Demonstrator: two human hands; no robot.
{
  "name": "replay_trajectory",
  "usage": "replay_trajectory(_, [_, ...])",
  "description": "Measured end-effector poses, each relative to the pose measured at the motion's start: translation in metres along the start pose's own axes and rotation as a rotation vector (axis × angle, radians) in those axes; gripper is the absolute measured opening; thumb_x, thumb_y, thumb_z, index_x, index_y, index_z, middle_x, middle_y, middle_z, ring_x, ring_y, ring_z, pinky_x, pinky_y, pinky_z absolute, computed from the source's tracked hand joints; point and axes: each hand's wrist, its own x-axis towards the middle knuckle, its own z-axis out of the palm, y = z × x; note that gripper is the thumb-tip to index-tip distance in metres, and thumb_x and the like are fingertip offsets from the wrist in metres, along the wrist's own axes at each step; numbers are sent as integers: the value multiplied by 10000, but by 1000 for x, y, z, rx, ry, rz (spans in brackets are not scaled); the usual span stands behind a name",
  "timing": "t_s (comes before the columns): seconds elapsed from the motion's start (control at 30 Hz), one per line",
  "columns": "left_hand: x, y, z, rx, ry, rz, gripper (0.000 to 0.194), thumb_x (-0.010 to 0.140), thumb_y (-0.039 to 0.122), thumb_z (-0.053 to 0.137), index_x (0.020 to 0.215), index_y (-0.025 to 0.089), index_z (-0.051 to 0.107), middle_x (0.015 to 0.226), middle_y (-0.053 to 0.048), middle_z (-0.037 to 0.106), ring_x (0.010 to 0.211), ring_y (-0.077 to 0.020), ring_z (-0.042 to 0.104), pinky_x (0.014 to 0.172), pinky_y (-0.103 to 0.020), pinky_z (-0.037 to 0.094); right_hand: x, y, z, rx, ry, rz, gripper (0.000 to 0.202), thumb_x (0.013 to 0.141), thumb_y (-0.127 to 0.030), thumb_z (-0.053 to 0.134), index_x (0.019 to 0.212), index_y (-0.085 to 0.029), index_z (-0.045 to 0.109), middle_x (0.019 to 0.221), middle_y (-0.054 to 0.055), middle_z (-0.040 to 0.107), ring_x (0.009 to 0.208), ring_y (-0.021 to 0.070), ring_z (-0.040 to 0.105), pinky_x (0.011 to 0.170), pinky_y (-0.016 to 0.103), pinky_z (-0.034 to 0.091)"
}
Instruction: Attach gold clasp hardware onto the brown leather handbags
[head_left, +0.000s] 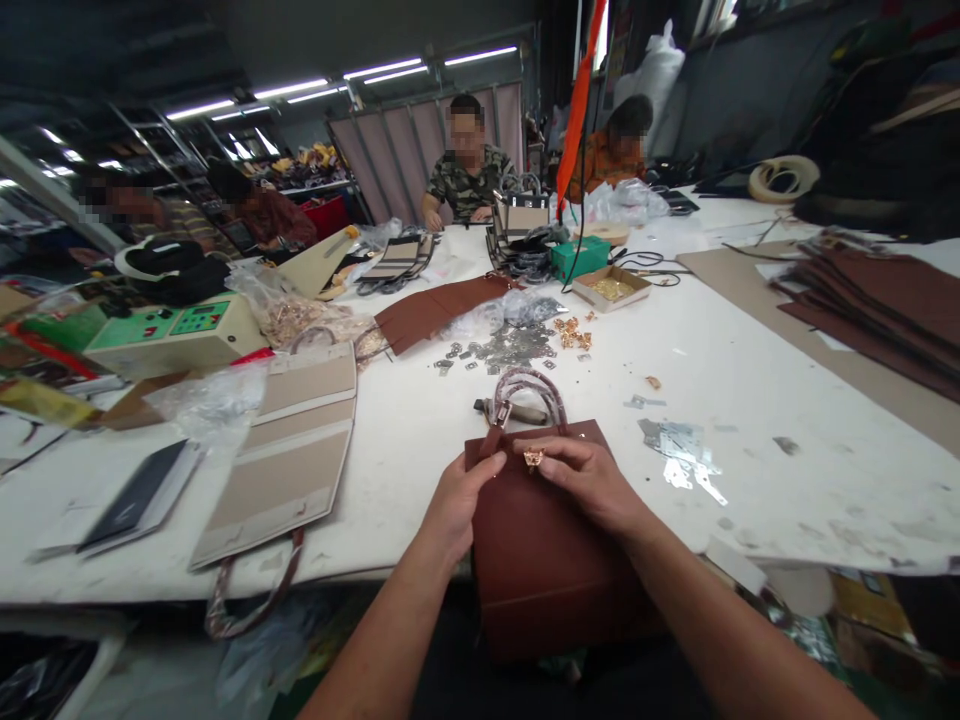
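A brown handbag panel (551, 560) hangs over the table's front edge before me, its wrapped handle (559, 385) lying on the tabletop. My left hand (457, 500) grips the panel's left edge near the top, thumb on the front face. Between the thumb and fingers of my right hand (592, 480) is a small gold-coloured metal fitting (533, 458), held against the panel's upper part. Just behind the panel's top edge lies a tool with a thick grip (525, 411), partly hidden by the handle.
Metal plates (510, 345) and gold fittings (574, 333) lie scattered beyond the handle. A beige-backed panel (281, 450) is at left, more flat plates (682, 450) at right, and stacked brown panels (885, 300) far right. Several co-workers sit around, one in camouflage (480, 170) across the table.
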Motion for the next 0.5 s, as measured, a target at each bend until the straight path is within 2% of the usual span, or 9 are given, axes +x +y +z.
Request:
replay_trajectory(0.1, [6,2,1,-78,-6,-27,427,844,301,763,1222,138,651,1065,-136,774,946,-288,751,886,-435,605,-4,-8,-12,-350,96,-117,249,951,-411,710,1155,-283,773,1299,55,711,1239,275,640,1143,467,463])
replay_trajectory(0.17, [10,3,0,-100,-18,-68,429,837,276,763,1220,118,654,1070,-151,773,934,-301,754,879,-444,609,-6,-11,-25,-549,116,-201,235,974,-355,681,1185,-285,757,1281,48,714,1212,261,649,1116,442,490])
replay_trajectory(0.33, [19,2,-8,-189,-110,-230,381,869,258,694,1186,47,689,1057,-201,772,913,-326,761,870,-451,615,-3,-11,-59,-863,-21,-301,248,1017,-301,614,1238,-280,724,1190,61,724,1081,240,681,967,382,558])
replay_trajectory(0.5, [25,-2,-15,-273,-183,-285,301,896,246,673,1121,54,726,1032,-191,782,881,-306,771,886,-432,617,8,-8,-70,-1097,-156,-319,272,1038,-291,565,1270,-249,702,1085,89,696,979,244,665,850,377,555])
